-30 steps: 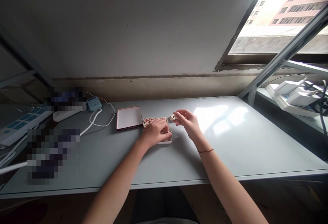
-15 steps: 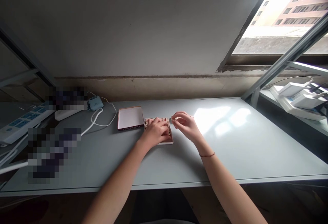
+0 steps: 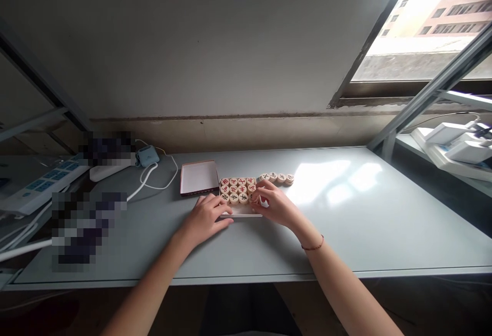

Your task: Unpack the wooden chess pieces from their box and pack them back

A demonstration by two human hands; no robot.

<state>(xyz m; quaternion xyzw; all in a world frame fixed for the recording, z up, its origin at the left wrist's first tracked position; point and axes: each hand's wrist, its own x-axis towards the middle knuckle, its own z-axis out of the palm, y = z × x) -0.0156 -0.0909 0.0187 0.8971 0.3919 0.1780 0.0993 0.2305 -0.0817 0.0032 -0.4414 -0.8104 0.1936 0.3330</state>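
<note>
A shallow white box (image 3: 246,215) in the middle of the desk holds round wooden Chinese chess pieces (image 3: 233,189) in rows, with red characters at the back and dark ones in the nearest row. My left hand (image 3: 207,217) rests at the box's left front corner, its fingers spread and holding nothing. At the right end of the nearest row, the fingertips of my right hand (image 3: 275,203) pinch a chess piece, mostly covered by the fingers. Behind that hand a short line of chess pieces (image 3: 282,177) with dark characters sits on the desk, outside the box.
Left of the box lies its lid (image 3: 199,177), inner side up. Farther left are a light blue case (image 3: 147,156), white cables and a power strip (image 3: 46,179). A shelf with white plugs (image 3: 446,133) stands at the right. Sunlight falls on the desk (image 3: 346,228).
My left hand has drawn back left off the pieces, uncovering the rows. My right hand has moved left and nearer, into the box, revealing the line of pieces behind it.
</note>
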